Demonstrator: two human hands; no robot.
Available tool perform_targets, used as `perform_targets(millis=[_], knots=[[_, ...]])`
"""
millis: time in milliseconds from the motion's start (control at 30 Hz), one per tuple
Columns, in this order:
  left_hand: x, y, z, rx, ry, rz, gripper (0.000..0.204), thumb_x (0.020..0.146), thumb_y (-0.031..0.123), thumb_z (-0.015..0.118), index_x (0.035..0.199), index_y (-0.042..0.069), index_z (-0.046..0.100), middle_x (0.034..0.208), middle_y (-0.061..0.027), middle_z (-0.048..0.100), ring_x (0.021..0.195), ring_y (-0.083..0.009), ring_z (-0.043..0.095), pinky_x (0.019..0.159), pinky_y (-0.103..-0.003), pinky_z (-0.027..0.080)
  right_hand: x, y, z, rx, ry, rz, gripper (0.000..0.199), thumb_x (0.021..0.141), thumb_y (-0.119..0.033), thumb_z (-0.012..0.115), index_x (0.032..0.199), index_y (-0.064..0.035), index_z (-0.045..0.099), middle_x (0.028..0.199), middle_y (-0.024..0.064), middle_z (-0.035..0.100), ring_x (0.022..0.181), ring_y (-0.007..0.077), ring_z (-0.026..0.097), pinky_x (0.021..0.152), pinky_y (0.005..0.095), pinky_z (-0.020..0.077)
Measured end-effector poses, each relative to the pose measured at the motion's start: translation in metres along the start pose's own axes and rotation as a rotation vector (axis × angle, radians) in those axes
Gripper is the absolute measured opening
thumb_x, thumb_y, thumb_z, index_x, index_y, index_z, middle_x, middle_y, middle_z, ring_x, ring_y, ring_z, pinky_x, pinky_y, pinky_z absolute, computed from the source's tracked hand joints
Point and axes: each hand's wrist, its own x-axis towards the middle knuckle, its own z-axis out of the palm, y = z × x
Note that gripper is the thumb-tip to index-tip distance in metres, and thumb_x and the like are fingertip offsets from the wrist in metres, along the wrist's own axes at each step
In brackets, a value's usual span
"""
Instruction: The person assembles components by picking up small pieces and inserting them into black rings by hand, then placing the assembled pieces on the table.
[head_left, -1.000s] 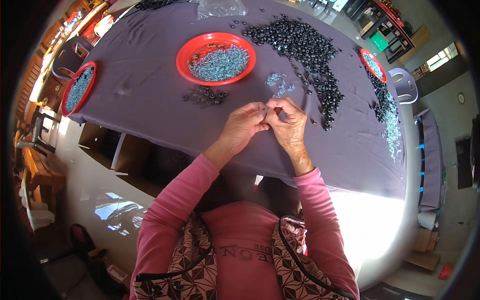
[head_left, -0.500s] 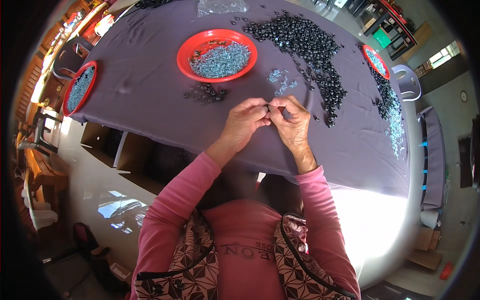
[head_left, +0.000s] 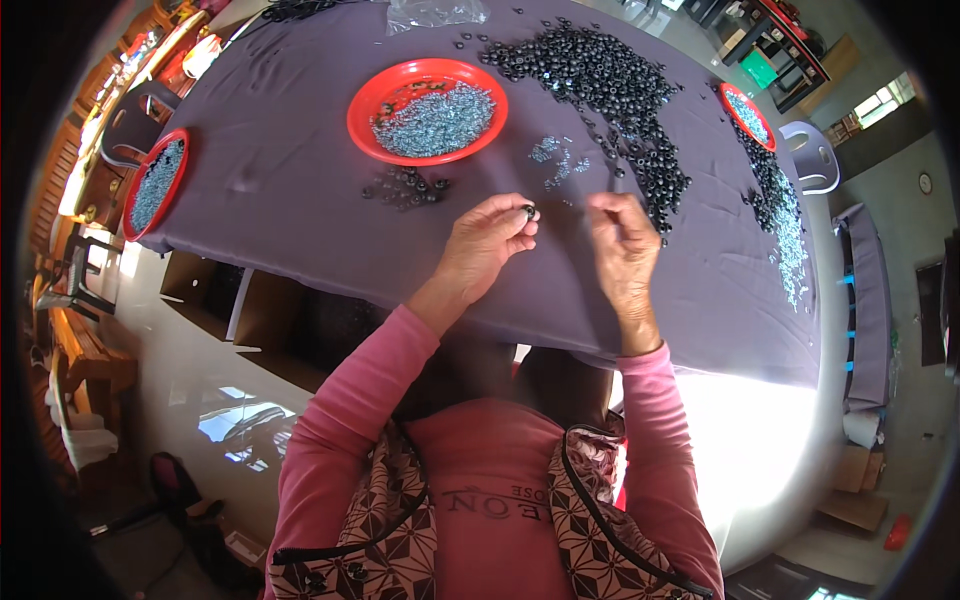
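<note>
Between thumb and fingers, my left hand [head_left: 480, 245] pinches a small black round piece [head_left: 528, 212], bead-like in shape. My right hand [head_left: 626, 245] is apart from it, to the right, its curled fingers smeared by motion; whether they hold anything is hidden. Just beyond the hands lies a small scatter of tiny silvery-blue pieces [head_left: 560, 162]. A little group of black round pieces [head_left: 405, 187] rests left of it. Farther back a red plate [head_left: 356, 112] holds many more silvery-blue pieces. A large heap of black round pieces [head_left: 610, 80] spreads at the back right, reaching down near my right hand.
The table wears a dark purple-grey cloth [head_left: 270, 170]. More red plates of small pieces stand at the left edge [head_left: 131, 212] and far right [head_left: 737, 92]. A clear plastic bag [head_left: 435, 14] lies at the back. Open cardboard boxes [head_left: 270, 320] sit below the table's left side.
My hands were together at the small piece; now they are apart. My right hand has moved right, while the left stays nearly in place with the black piece.
</note>
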Motion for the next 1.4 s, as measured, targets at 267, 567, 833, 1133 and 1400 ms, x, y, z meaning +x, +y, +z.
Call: perform_targets(millis=[267, 567, 833, 1133, 1400], knots=[[0.003, 0.001, -0.007, -0.055, -0.036, -0.021, 0.010, 0.091, 0.010, 0.056, 0.099, 0.008, 0.060, 0.094, -0.0026, 0.058, 0.083, -0.0100, 0.054, 0.075, -0.026, 0.045, 0.008, 0.051, -0.093, 0.009, -0.041, 0.321, 0.011, 0.085, -0.003, 0.060, 0.094, -0.0021, 0.066, 0.079, -0.0027, 0.061, 0.071, 0.0046, 0.050, 0.066, 0.0199, 0.0417], [0.001, 0.003, -0.002, -0.019, -0.025, -0.044, 0.009, 0.091, 0.011, 0.056, 0.100, 0.008, 0.059, 0.093, -0.0021, 0.057, 0.082, -0.0097, 0.053, 0.074, -0.025, 0.045, 0.009, 0.039, -0.079, -0.804, -0.430, -0.228, 0.010, 0.075, -0.008, 0.064, 0.085, -0.0079, 0.065, 0.075, 0.0075, 0.056, 0.080, 0.0289, 0.057, 0.072, 0.0392, 0.0455], [0.001, 0.001, -0.002, 0.040, -0.051, -0.017, 0.012, 0.091, 0.010, 0.057, 0.102, 0.006, 0.059, 0.093, -0.0037, 0.058, 0.082, -0.0117, 0.054, 0.076, -0.028, 0.046, 0.013, 0.041, -0.061, -0.637, -0.412, -0.083, 0.014, 0.073, 0.001, 0.062, 0.084, -0.0058, 0.065, 0.072, 0.0032, 0.058, 0.067, 0.0161, 0.058, 0.067, 0.0296, 0.0464], [0.001, -0.002, -0.002, 0.013, -0.040, -0.043, 0.011, 0.089, 0.009, 0.058, 0.100, 0.007, 0.061, 0.091, -0.0013, 0.061, 0.082, -0.0109, 0.056, 0.076, -0.028, 0.047, 0.005, 0.009, -0.001, 0.362, -0.268, 0.294, 0.019, 0.081, 0.008, 0.057, 0.095, -0.0001, 0.066, 0.093, 0.0026, 0.061, 0.085, 0.0100, 0.057, 0.079, 0.0227, 0.0460], [0.001, 0.000, -0.003, -0.022, -0.047, -0.040, 0.013, 0.090, 0.007, 0.058, 0.102, 0.007, 0.061, 0.091, -0.0004, 0.059, 0.082, -0.0103, 0.057, 0.075, -0.028, 0.049, -0.001, 0.015, 0.015, 0.586, -0.291, 0.336, 0.015, 0.084, 0.003, 0.061, 0.098, -0.0010, 0.064, 0.094, 0.0032, 0.062, 0.088, 0.0110, 0.058, 0.081, 0.0241, 0.0458]])
